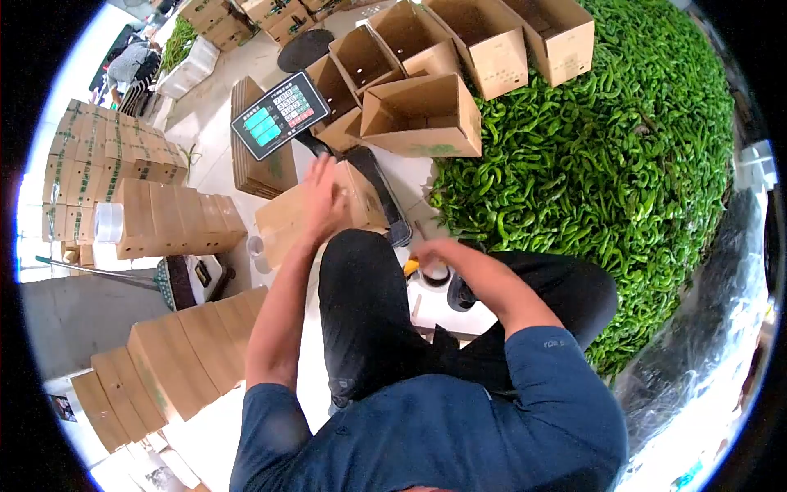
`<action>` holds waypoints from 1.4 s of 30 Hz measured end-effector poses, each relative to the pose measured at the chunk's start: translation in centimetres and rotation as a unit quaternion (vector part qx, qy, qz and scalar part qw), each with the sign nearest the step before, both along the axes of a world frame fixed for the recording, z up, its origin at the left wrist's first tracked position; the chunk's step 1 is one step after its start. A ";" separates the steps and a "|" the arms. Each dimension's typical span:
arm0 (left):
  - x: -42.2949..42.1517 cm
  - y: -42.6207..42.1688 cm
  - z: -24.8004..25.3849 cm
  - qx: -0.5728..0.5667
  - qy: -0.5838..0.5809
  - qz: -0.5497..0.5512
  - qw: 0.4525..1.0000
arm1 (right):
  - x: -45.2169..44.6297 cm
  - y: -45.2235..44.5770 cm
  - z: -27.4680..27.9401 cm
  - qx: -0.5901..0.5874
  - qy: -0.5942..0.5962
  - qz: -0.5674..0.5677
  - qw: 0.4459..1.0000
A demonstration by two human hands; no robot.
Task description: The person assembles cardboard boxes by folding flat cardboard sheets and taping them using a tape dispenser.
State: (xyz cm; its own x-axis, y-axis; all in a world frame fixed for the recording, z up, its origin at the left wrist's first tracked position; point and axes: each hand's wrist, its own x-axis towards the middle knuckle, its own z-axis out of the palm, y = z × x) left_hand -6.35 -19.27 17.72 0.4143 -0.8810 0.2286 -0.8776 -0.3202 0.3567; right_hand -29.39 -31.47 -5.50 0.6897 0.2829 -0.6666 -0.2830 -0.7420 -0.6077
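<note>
My left hand (326, 201) lies with fingers stretched out over a closed cardboard box (283, 215), which rests on the black platform of a scale (381, 193). Just beyond the fingers stands the scale's display (279, 115), its digits lit blue-green and too small to read. My right hand (430, 252) is closed, low beside my knee, around what looks like a tape dispenser with a yellow part (411, 266) and a dark round roll (435, 275). The fingers of that hand are partly hidden.
Green peppers (590, 172) form a large heap on the right. Several open cartons (422, 123) stand ahead along its edge. Stacked cartons (115, 156) and a row of boxes (180, 353) line the left. Flattened cardboard (250, 168) leans behind the display. Plastic sheeting (697, 328) borders the heap.
</note>
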 end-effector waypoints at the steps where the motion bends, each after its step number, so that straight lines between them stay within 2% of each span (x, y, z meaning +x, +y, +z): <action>1: 0.7 1.3 1.0 -0.030 -0.041 0.021 0.999 | -2.1 1.4 -5.8 -0.008 -0.031 -0.029 0.999; 2: 1.5 2.8 2.7 -0.028 -0.037 0.075 0.996 | -3.1 2.1 -9.2 -0.017 -0.062 -0.058 0.996; 3: 2.5 4.7 4.0 -0.023 -0.032 0.128 0.991 | -2.0 0.8 -4.8 -0.027 -0.067 0.021 0.997; 4: 4.2 6.5 4.4 -0.081 0.051 0.148 0.984 | -0.9 0.1 -2.5 -0.047 -0.087 -0.105 0.990; 5: 6.5 9.3 2.3 -0.144 0.204 0.229 0.941 | 0.9 -0.6 -0.8 -0.041 -0.099 -0.277 0.955; 6: 8.6 12.1 0.3 -0.144 0.288 0.305 0.896 | 2.7 -1.3 0.9 -0.015 -0.138 -0.443 0.886; 7: 8.6 13.0 1.0 -0.199 0.428 0.295 0.830 | 4.6 -1.9 9.2 0.097 -0.141 -0.549 0.818; 8: 8.7 14.3 -0.7 -0.251 0.523 0.337 0.741 | 7.0 -1.9 13.3 0.169 -0.224 -0.551 0.786; 9: 7.8 14.8 -1.3 -0.240 0.590 0.299 0.710 | 9.6 -1.2 14.1 0.174 -0.277 -0.577 0.749; 10: 7.1 15.0 -1.9 -0.227 0.652 0.260 0.675 | 11.7 -0.5 16.0 0.262 -0.285 -0.570 0.725; 12: 6.8 16.0 -4.8 -0.294 0.711 0.254 0.586 | 14.5 0.5 15.1 0.311 -0.308 -0.606 0.664; 14: 6.9 16.6 -8.1 -0.348 0.752 0.247 0.502 | 15.1 1.3 11.0 0.334 -0.285 -0.628 0.643; 15: 7.0 17.0 -9.6 -0.354 0.762 0.248 0.482 | 15.0 1.7 8.2 0.345 -0.271 -0.638 0.633; 16: 6.8 17.3 -11.1 -0.355 0.767 0.252 0.471 | 14.6 1.8 5.1 0.356 -0.234 -0.630 0.649; 17: 7.0 17.5 -12.3 -0.352 0.770 0.255 0.467 | 13.9 1.6 2.1 0.368 -0.199 -0.621 0.663; 18: 7.1 17.6 -13.3 -0.343 0.770 0.260 0.471 | 13.9 1.2 1.7 0.379 -0.167 -0.609 0.676; 19: 7.1 17.8 -14.0 -0.334 0.769 0.264 0.476 | 14.0 1.5 1.6 0.409 -0.145 -0.646 0.628; 22: 7.7 18.3 -16.0 -0.295 0.760 0.272 0.510 | 13.2 0.1 4.1 0.441 -0.019 -0.629 0.640; 23: 7.9 18.3 -16.5 -0.274 0.754 0.272 0.531 | 13.1 -1.1 3.1 0.384 -0.069 -0.556 0.734; 24: 8.1 18.5 -17.1 -0.244 0.746 0.274 0.555 | 12.4 -2.5 7.8 0.326 0.065 -0.543 0.771; 26: 7.8 18.5 -17.5 -0.180 0.728 0.265 0.606 | 10.3 -4.9 12.7 0.282 0.132 -0.460 0.832; 28: 7.0 18.0 -17.2 -0.129 0.719 0.247 0.636 | 9.2 -5.7 12.8 0.214 0.139 -0.438 0.862; 29: 6.2 17.6 -16.0 -0.126 0.738 0.254 0.612 | 8.8 -6.3 11.3 0.158 0.147 -0.415 0.884; 30: 5.8 18.4 -17.5 -0.078 0.600 0.109 0.789 | 8.6 -5.6 14.2 0.150 0.132 -0.408 0.891; 32: 4.5 18.0 -17.8 -0.189 0.771 0.244 0.558 | 7.8 -4.3 15.3 0.148 0.068 -0.434 0.886; 35: 2.9 19.2 -15.1 -0.149 0.699 0.321 0.621 | 7.5 -3.0 16.0 0.213 0.052 -0.503 0.836; 36: 2.6 19.5 -15.4 -0.131 0.685 0.352 0.624 | 7.3 -2.4 16.9 0.224 0.066 -0.532 0.814; 37: 2.9 19.5 -16.3 -0.122 0.684 0.367 0.618 | 7.0 -1.7 17.9 0.233 0.080 -0.561 0.790; 39: 3.9 19.4 -18.7 -0.145 0.737 0.353 0.558 | 6.6 -1.2 18.2 0.220 0.091 -0.596 0.767; 40: 3.3 18.8 -16.5 -0.170 0.742 0.383 0.523 | 6.5 -0.7 18.3 0.205 0.082 -0.621 0.752; 42: 2.0 19.3 -14.9 -0.191 0.748 0.289 0.566 | 5.9 -0.7 19.2 0.181 0.035 -0.600 0.779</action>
